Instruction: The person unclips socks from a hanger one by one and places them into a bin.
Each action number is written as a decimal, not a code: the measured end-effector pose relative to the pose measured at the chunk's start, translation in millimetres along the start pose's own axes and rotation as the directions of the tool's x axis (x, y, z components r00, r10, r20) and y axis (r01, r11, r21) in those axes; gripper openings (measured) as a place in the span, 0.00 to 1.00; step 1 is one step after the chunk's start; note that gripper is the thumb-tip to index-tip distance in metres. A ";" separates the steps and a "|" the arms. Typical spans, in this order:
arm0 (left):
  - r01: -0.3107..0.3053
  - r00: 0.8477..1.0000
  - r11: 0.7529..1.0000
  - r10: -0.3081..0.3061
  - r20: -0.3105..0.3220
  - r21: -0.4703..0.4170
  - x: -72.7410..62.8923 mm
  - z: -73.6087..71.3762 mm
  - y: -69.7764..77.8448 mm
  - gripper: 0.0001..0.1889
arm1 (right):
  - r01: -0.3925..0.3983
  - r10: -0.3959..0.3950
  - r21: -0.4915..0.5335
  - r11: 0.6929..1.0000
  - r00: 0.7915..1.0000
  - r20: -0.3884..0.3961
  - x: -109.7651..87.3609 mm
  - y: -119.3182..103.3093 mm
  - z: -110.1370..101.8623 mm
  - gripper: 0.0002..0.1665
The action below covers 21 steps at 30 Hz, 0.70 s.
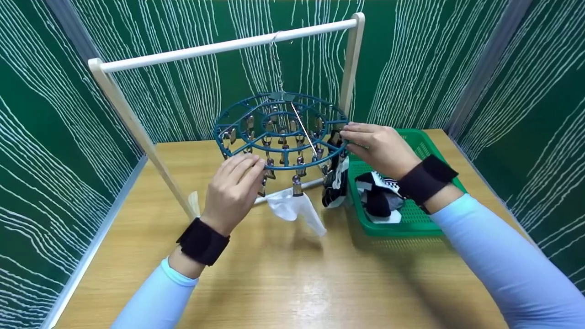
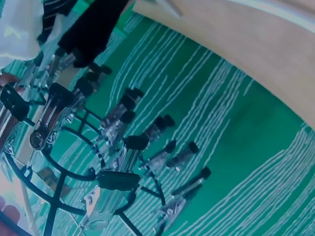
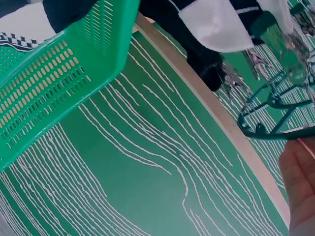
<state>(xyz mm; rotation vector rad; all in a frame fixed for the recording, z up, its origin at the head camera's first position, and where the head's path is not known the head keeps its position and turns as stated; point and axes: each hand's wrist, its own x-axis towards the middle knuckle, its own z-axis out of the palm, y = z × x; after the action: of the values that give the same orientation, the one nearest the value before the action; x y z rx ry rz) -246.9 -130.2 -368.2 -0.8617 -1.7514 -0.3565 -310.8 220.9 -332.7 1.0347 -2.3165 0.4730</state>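
A round teal clip hanger [image 1: 285, 167] hangs by its chain and hook from the rack's top bar, tilted toward me. My left hand [image 1: 234, 194] holds its near left rim, fingers over the ring and thumb at its side. On the right rim, my right hand [image 1: 383, 148] pinches the ring between fingers and thumb. A white sock [image 1: 292, 206] dangles from a front metal clip [image 1: 297, 186]. Black-and-white socks [image 1: 337, 183] hang in clips below the right hand, and in the right wrist view dark and white cloth [image 3: 216, 24] shows above the ring.
The wooden rack [image 1: 183, 55] stands on the table [image 1: 283, 283], its posts left and right. A green basket [image 1: 397, 231] with black, white and grey socks [image 1: 379, 201] sits at the right. Green walls with white streaks enclose the table on the left, back and right.
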 end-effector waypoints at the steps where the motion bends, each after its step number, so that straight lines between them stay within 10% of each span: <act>1: 0.005 1.000 1.000 -0.005 -0.004 0.001 -0.5 -0.2 -1.0 0.11 | 0.007 -0.007 0.002 1.000 1.000 -0.007 -0.3 -0.6 -1.2 0.20; 16: 0.074 0.997 0.996 -0.073 -0.034 0.048 -4.3 -4.7 -5.1 0.15 | 0.052 -0.053 -0.027 0.998 0.998 -0.025 0.8 -10.9 -7.2 0.17; 21: 0.074 0.997 0.996 -0.075 -0.030 -0.054 -5.7 -3.5 -2.1 0.09 | 0.043 -0.044 -0.031 0.999 0.999 -0.028 3.5 -14.5 -7.3 0.17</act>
<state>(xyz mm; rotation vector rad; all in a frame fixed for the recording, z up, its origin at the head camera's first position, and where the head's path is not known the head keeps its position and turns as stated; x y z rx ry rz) -245.1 -136.0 -371.8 -0.8256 -1.7546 -0.4656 -299.2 213.3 -323.5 1.0547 -2.2648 0.4313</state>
